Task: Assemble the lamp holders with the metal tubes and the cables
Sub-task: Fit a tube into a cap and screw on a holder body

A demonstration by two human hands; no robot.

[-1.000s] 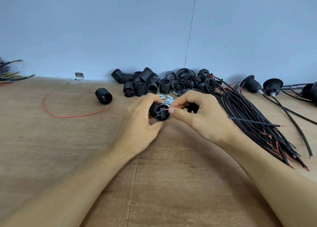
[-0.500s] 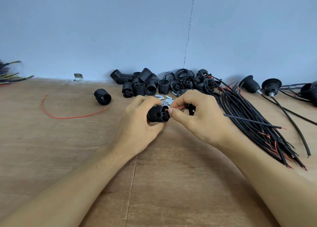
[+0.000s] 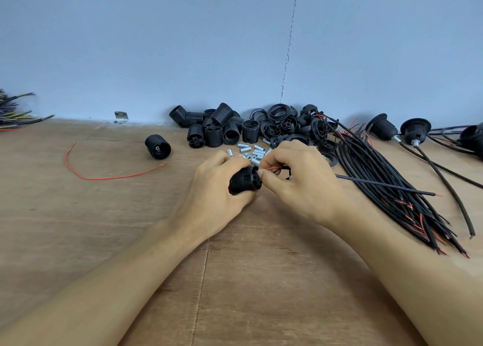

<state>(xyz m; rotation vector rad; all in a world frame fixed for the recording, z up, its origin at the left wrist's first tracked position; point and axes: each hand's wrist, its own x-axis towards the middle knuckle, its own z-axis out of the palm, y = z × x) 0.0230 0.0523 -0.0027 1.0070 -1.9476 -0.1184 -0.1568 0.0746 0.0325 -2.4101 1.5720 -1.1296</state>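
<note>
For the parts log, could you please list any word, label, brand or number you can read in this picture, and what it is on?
No text can be read.
Lamp holder in the left hand: any moulded marks are too small to read.
Loose holder: likewise.

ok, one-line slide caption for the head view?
Left hand grips a black lamp holder while the right hand pinches a red wire at its end; metal tubes and a cable bundle beyond.
</note>
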